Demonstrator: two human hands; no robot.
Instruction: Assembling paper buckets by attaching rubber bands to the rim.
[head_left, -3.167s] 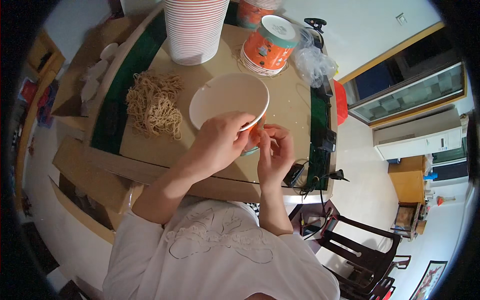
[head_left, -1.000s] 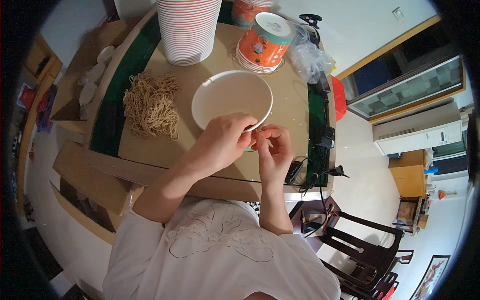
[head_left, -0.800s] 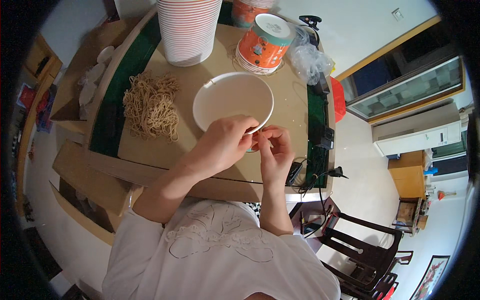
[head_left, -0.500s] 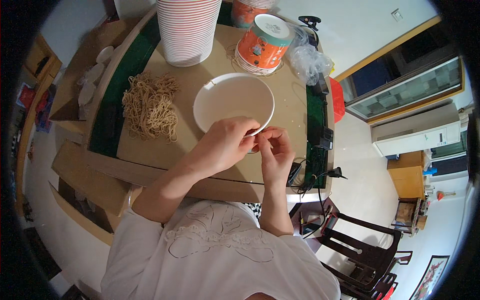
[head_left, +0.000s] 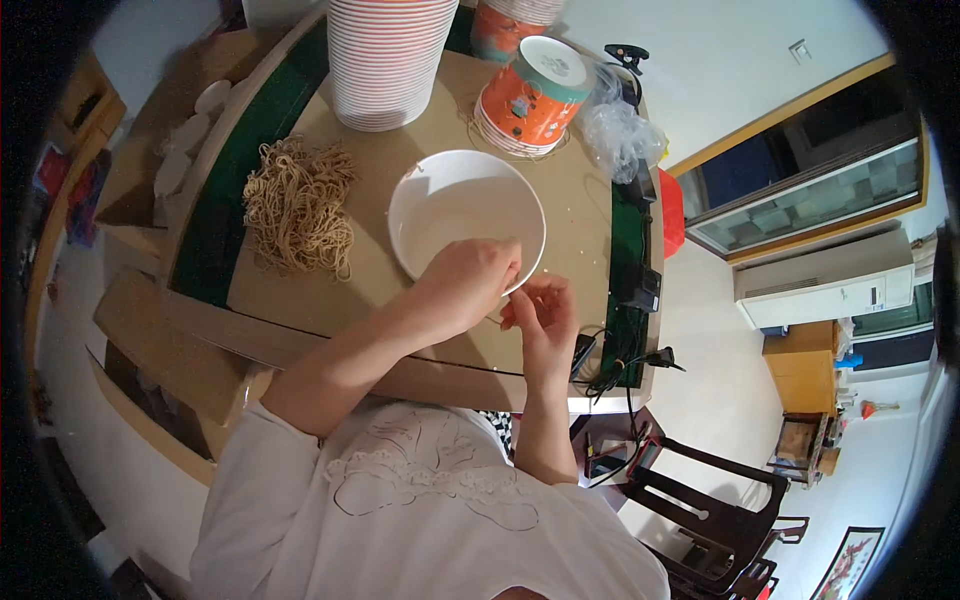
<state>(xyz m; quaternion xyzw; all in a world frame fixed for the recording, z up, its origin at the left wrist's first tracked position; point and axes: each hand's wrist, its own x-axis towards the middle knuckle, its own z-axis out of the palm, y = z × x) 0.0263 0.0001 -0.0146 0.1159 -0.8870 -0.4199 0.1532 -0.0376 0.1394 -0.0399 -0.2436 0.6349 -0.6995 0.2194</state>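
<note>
Since the earlier frame the white bowl (head_left: pixel 466 218) has been drawn nearer, and its near rim is now overlapped by the left hand (head_left: pixel 468 285) — fingers curled at it. The right hand (head_left: pixel 540 315) is held just right, fingers pinched on something too small to tell.

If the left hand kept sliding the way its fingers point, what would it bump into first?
The left hand points up and to the right, over the near rim of the round white empty bowl. It would probably meet that rim first, though the hand's height above it is unclear.
</note>
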